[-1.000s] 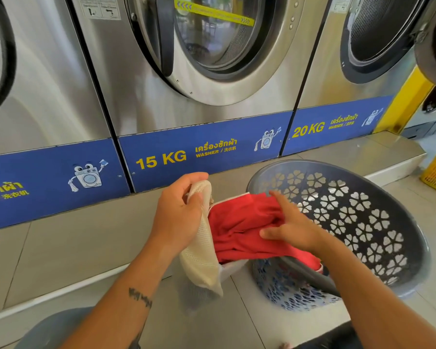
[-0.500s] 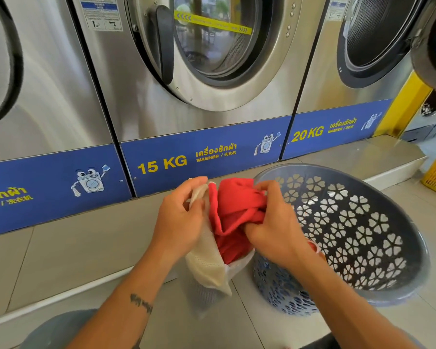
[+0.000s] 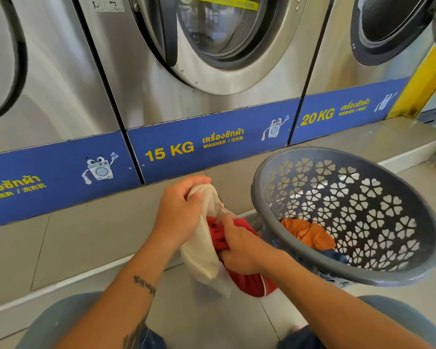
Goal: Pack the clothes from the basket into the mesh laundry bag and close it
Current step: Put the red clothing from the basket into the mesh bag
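1. One view only, from the head camera: the left hand [image 3: 179, 212] is clamped on the rim of the mesh bag [image 3: 202, 258], holding its mouth up and open just left of the basket [image 3: 342, 215].
2. The right hand [image 3: 239, 248] is closed on a red garment [image 3: 247, 278] and is pressed into the bag's mouth; most of the red cloth sits inside, showing through the mesh at the bottom.
3. The bag hangs over the tiled floor [image 3: 212, 321] in front of the 15 KG washer [image 3: 212, 71], between the person's knees.
4. Progress, as I judge it: packing is under way, not finished. An orange garment [image 3: 307, 235] and something dark blue [image 3: 335, 256] lie in the basket, and the bag is not yet closed.
5. Against the frames half a second and a second back: the red garment, then bunched above the rim, has gone down into the bag, and the basket's remaining clothes have come into sight.
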Available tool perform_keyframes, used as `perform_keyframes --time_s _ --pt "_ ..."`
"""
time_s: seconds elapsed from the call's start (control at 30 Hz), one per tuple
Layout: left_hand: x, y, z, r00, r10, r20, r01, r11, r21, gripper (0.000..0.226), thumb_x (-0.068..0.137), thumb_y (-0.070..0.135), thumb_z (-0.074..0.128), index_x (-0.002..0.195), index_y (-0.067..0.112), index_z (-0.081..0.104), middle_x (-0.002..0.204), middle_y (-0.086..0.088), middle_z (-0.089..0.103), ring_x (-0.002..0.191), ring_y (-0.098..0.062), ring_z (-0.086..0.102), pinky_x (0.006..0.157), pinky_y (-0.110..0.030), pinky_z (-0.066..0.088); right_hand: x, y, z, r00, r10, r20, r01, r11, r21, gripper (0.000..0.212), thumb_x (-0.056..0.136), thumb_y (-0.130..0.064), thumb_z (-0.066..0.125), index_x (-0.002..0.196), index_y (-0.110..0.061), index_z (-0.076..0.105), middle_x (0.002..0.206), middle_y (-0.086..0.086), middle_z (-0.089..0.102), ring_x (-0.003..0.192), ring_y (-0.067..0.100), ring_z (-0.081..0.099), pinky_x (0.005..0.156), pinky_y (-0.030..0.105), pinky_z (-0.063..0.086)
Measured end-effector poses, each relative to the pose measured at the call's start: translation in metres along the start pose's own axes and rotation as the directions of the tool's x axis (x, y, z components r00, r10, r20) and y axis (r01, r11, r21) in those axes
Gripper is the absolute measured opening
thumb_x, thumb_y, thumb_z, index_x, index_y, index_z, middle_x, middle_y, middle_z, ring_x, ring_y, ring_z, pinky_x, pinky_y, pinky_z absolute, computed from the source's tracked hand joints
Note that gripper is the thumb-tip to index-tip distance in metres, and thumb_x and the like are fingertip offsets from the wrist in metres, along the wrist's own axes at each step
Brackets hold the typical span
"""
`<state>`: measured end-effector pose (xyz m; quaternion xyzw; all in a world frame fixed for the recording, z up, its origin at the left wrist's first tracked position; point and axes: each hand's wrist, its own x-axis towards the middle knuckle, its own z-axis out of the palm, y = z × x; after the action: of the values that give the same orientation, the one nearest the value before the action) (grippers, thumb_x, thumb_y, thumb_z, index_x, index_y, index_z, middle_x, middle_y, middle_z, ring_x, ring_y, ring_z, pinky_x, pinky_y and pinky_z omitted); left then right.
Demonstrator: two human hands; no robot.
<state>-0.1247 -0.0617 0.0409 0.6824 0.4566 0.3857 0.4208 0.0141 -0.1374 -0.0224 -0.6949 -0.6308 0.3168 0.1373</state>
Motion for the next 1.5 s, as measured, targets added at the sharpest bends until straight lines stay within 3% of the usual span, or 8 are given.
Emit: perform_keyframes --time_s 0.13,0.37,0.57,0.93,1.07,1.17,1.3,1.5 --pt "0.002 -0.011 -0.002 0.999 -0.032 -0.006 0.032 0.998 0.051 0.047 0.082 0.002 0.045 0.101 0.036 0.072 0.106 0.016 0.069 0.100 -0.007 0.062 0.080 -0.026 0.050 -0.009 0.009 0.004 0.996 -0.042 -0.075 0.029 0.984 -0.173 0.044 0.078 -0.037 0.058 0.115 -0.028 0.035 0.124 0.002 0.052 0.114 0.030 0.054 0.084 0.042 0.049" --pt "-0.019 -0.038 0.012 0.957 -0.165 0.241 0.152 0.986 0.071 0.044 0.081 -0.001 0.046 0.090 0.034 0.070 0.109 0.001 0.070 0.097 -0.022 0.065 0.083 -0.040 0.056 -0.013 0.054 0.047 0.933 0.311 0.180 -0.294 0.949 -0.115 0.116 0.071 -0.042 0.073 0.149 -0.043 -0.012 0.146 0.016 0.039 0.129 0.039 0.047 0.105 0.050 0.045" --pt "-0.024 -0.051 0.010 0.952 -0.156 0.264 0.146 0.988 0.055 0.041 0.088 0.002 0.051 0.087 0.038 0.071 0.107 0.009 0.068 0.095 -0.012 0.063 0.080 -0.032 0.055 -0.012 0.072 0.070 0.933 0.360 0.002 -0.271 0.706 -0.654 0.084 0.078 -0.041 0.072 0.145 -0.026 0.023 0.145 0.017 0.026 0.132 0.042 0.033 0.099 0.055 0.045" --pt "-0.030 -0.084 -0.017 0.933 -0.304 0.191 0.243 0.927 0.287 0.035 0.086 0.006 0.055 0.103 0.031 0.072 0.113 0.001 0.061 0.092 -0.017 0.057 0.064 -0.024 0.043 0.000 0.046 0.048 0.975 0.222 -0.002 -0.221 0.969 0.115 0.014 0.090 -0.023 0.048 0.085 -0.025 0.061 0.084 -0.001 0.067 0.079 0.022 0.064 0.061 0.029 0.049" --pt "-0.035 -0.089 -0.034 0.933 -0.304 0.191 0.221 0.905 0.362 0.040 0.084 0.003 0.051 0.106 0.028 0.072 0.110 -0.001 0.064 0.089 -0.018 0.058 0.063 -0.021 0.042 0.004 -0.001 0.051 0.993 -0.008 -0.115 0.028 0.984 0.173 0.043 0.074 -0.050 0.038 0.089 -0.017 0.061 0.089 -0.005 0.065 0.079 0.022 0.061 0.065 0.033 0.049" --pt "-0.035 -0.094 -0.051 0.927 -0.310 0.210 0.215 0.899 0.381 0.039 0.083 0.003 0.052 0.102 0.030 0.072 0.107 0.001 0.068 0.089 -0.016 0.062 0.067 -0.025 0.045 0.012 -0.024 0.073 0.992 -0.055 -0.114 0.092 0.932 0.351 0.024 0.082 -0.031 0.050 0.104 -0.025 0.058 0.102 -0.003 0.065 0.089 0.014 0.060 0.072 0.025 0.047" --pt "-0.038 -0.100 -0.067 0.925 -0.306 0.226 0.218 0.913 0.344 0.040 0.083 0.001 0.053 0.095 0.034 0.072 0.099 0.010 0.069 0.084 -0.008 0.062 0.067 -0.028 0.054 0.031 -0.036 0.118 0.986 0.010 0.168 -0.097 0.849 0.519 0.041 0.094 0.001 0.044 0.126 -0.017 0.062 0.122 0.004 0.065 0.115 0.024 0.058 0.102 0.039 0.046" --pt "-0.036 -0.102 -0.068 0.936 -0.245 0.252 0.162 0.937 0.309 0.042 0.086 0.000 0.052 0.088 0.035 0.075 0.094 0.021 0.065 0.080 -0.002 0.060 0.056 -0.015 0.045 0.044 -0.024 0.131 0.783 0.343 0.520 -0.496 0.848 0.187 0.060 0.091 -0.045 0.043 0.145 -0.020 0.041 0.151 0.012 0.042 0.140 0.033 0.041 0.116 0.047 0.037"
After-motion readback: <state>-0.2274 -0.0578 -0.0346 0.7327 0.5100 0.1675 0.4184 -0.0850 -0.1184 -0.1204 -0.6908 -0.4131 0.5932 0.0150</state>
